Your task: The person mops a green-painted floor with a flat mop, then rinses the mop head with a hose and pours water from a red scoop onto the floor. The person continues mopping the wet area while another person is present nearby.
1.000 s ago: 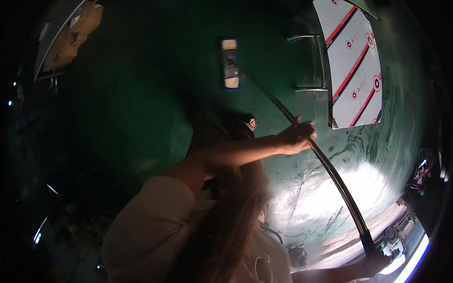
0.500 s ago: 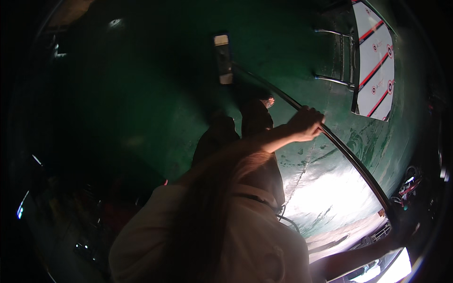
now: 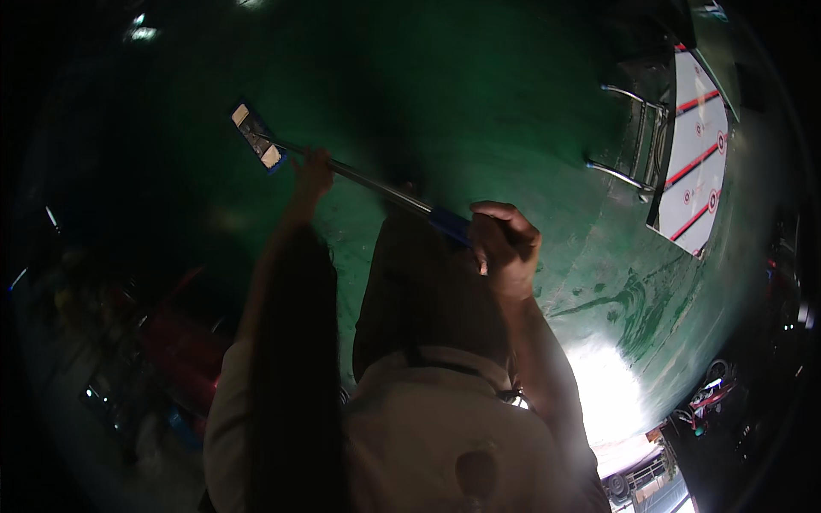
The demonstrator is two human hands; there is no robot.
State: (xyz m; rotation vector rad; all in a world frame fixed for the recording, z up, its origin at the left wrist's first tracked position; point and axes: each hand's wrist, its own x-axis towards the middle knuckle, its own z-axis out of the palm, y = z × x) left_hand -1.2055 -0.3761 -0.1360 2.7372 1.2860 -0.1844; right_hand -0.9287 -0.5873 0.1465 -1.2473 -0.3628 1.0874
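Over green floor (image 3: 513, 103), head view: mop head (image 3: 256, 137) now lies far left, having swung from straight ahead half a second ago, so a sweep is under way. Left hand (image 3: 312, 171) closed round the pole (image 3: 376, 190); right hand (image 3: 505, 244) clenched on its blue grip. Surroundings dark; feet hidden.

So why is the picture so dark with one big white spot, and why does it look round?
Head view: dim light leaves the green floor murky and the edges black; a bright glare patch washes out the lower right; the fisheye lens bends everything toward the rim. The mop, left hand and right hand remain fairly clear.
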